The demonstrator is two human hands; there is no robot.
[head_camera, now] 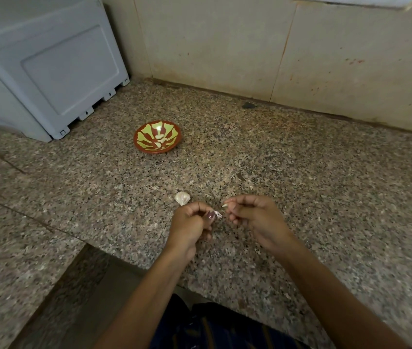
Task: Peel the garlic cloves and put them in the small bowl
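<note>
Head view shows us both hands held close together just above the speckled stone counter (300, 172). Our left hand (190, 226) has its fingers curled, thumb and forefinger pinching a small pale scrap (218, 214) that sticks out toward the other hand; it looks like a bit of garlic skin or a clove tip, though it is too small for us to be sure. Our right hand (257, 220) is curled as well, and a pale clove (226, 204) peeks from its fingertips, pinched there. The two pinches sit just beside each other, nearly touching. Immediately beyond the left hand's knuckles a garlic bulb (182, 198) lies on the counter, close against the hand. Well beyond both grips, off to the left, stands the small bowl (158, 136), red-brown with yellow-green markings, and several peeled cloves (161, 140) rest inside it. Farther left still, a grey appliance (49, 64) sits against the tiled wall (225, 46).
</note>
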